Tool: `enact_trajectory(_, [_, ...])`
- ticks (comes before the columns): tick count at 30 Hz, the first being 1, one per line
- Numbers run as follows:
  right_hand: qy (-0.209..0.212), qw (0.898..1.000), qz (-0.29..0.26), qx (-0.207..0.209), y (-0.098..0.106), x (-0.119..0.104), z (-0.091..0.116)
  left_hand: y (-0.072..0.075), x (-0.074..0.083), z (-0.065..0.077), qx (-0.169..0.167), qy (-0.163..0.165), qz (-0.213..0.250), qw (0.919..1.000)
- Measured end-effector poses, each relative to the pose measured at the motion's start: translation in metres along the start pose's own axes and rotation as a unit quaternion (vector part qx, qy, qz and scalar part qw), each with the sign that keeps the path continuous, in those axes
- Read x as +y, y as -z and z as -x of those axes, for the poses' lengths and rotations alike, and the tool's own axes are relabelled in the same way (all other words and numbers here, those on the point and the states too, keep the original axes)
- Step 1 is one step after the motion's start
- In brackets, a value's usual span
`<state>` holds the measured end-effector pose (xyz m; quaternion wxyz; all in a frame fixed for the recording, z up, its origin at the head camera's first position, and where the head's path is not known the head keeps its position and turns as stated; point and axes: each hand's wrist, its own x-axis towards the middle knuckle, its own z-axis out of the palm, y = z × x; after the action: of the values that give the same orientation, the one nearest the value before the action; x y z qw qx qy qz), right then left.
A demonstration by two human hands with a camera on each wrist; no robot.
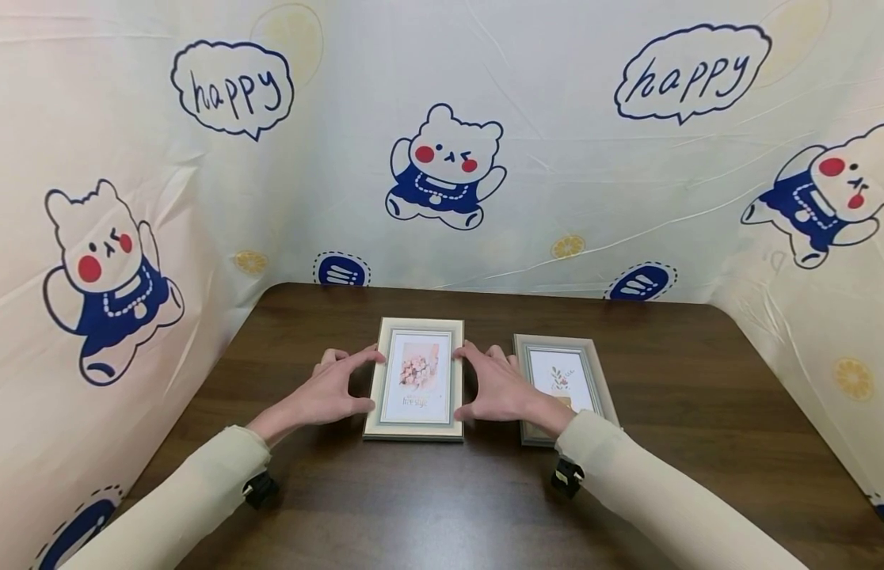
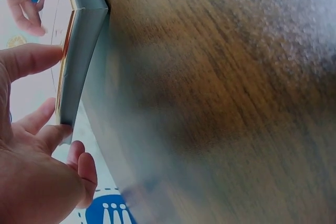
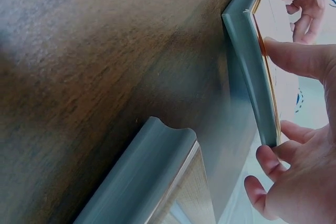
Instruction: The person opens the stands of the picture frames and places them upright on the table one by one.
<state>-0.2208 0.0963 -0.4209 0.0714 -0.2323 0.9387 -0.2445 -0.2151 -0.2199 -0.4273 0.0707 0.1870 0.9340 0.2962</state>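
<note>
Flower-print frame (image 1: 422,368), between the hands on the table (image 1: 413,507), its far end seemingly raised. Small lettering is barely legible; the right wrist partly hides a second frame (image 1: 549,368). Fingers of the left hand (image 1: 333,393) and right hand (image 1: 501,388), spread widely from the thumbs, grip opposite side edges.

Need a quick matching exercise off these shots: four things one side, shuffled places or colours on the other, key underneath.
Things:
1. Left hand
2. Pink-flower frame
3. Plant-picture frame
4. Table

Places and colours:
A. Dark brown
B. Between left and right hand
C. Right of the other frame, in the head view
D. At a frame's left edge, in the head view

Pairs: 1-D, 2-B, 3-C, 4-A
</note>
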Motion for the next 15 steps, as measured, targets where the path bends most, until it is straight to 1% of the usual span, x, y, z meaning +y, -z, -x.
enact_trajectory(7, [0.002,1.000,0.006,0.003,0.0003,-0.0025,0.0021,0.0001,0.0013,0.0017,0.005,-0.008,-0.003,0.9999])
enact_trajectory(15, [0.005,1.000,0.010,0.011,-0.0007,-0.0033,0.0045,-0.0002,0.0028,0.0043,0.012,-0.009,-0.008,0.9999])
